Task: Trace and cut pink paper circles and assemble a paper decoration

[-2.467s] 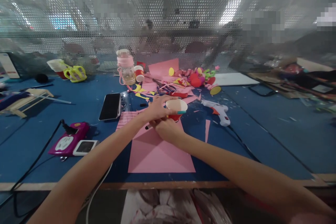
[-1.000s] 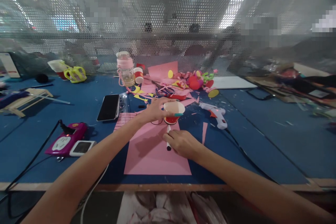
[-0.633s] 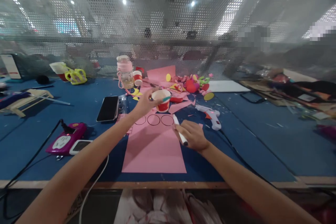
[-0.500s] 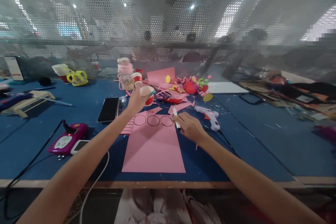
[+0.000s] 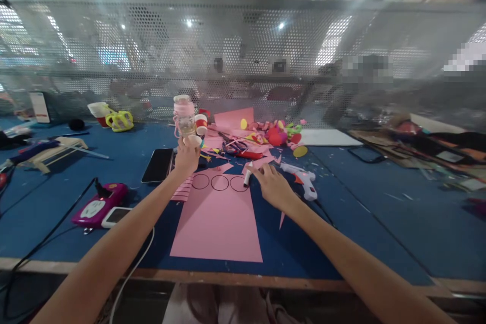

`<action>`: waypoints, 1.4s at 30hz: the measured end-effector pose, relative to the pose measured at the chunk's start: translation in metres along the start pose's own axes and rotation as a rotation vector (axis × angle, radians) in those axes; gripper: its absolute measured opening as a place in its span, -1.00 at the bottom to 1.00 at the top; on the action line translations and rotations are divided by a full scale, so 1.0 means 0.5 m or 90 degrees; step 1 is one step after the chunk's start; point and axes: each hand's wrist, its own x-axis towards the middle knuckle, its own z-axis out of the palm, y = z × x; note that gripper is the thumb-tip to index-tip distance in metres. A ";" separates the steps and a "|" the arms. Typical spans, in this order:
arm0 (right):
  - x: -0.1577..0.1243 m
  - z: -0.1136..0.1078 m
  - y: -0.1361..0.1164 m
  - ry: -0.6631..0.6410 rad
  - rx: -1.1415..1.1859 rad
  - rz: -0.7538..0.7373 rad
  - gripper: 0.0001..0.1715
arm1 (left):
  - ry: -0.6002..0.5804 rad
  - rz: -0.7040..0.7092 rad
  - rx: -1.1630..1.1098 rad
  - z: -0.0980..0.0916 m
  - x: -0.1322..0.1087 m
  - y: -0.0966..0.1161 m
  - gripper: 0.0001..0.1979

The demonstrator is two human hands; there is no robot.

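Observation:
My left hand point(image 5: 187, 157) is closed around a paper cup point(image 5: 195, 141) beside the pink bottle point(image 5: 184, 119). A pink sheet of paper point(image 5: 217, 228) lies flat on the blue table, with several drawn circles along its top edge. The white marker point(image 5: 248, 176) lies by the sheet's upper right corner, its black end toward me. At the marker's upper end are the fingertips of my right hand point(image 5: 274, 185), whose fingers are stretched out and apart. A striped pink piece of paper point(image 5: 183, 190) sticks out at the sheet's left.
A glue gun point(image 5: 306, 179) lies right of my right hand. Pink scraps point(image 5: 228, 131) and scissors point(image 5: 235, 147) crowd the back. To the left are a black phone point(image 5: 157, 165), a purple power strip point(image 5: 99, 205) and a yellow cup holder point(image 5: 119, 120). Another red-and-white cup point(image 5: 201, 124) stands behind.
My left hand has moved left with the cup, toward the bottle. The marker has turned and now lies at my right fingertips, which have loosened from it. The view has tilted up slightly.

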 end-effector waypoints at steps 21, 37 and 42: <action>-0.003 -0.018 0.008 0.129 0.026 0.267 -0.62 | 0.069 0.066 0.087 -0.050 -0.034 0.027 -0.28; 0.005 -0.004 0.089 -0.100 0.070 0.669 -0.30 | -0.362 0.261 -0.047 -0.061 -0.181 0.057 0.15; 0.003 0.013 0.096 -0.013 0.043 0.657 -0.31 | -0.386 0.238 -0.055 -0.055 -0.192 0.065 0.11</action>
